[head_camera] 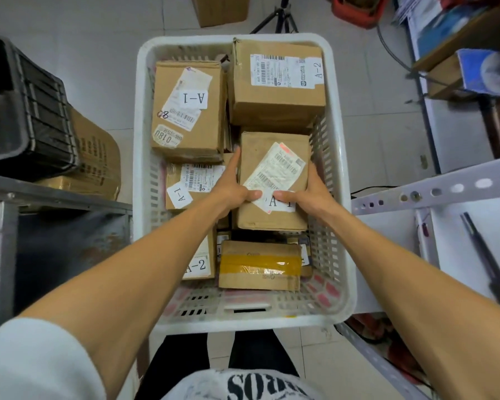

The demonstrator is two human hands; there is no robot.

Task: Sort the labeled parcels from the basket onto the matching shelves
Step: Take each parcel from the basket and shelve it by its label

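Note:
A white plastic basket on the floor holds several brown cardboard parcels. Both my hands grip one parcel in the middle right of the basket; its white label, partly under my thumbs, reads A-1. My left hand holds its left side and my right hand its right side. Other parcels lie around it: an A-1 box at the far left, an A-2 box at the far right, a small A-1 box beneath my left hand, an A-2 box and a yellow-taped box near me.
A white metal shelf with a perforated rail stands at my right; a dark tool lies on it. A grey shelf at my left carries a black crate and a cardboard box. A tripod stands beyond the basket.

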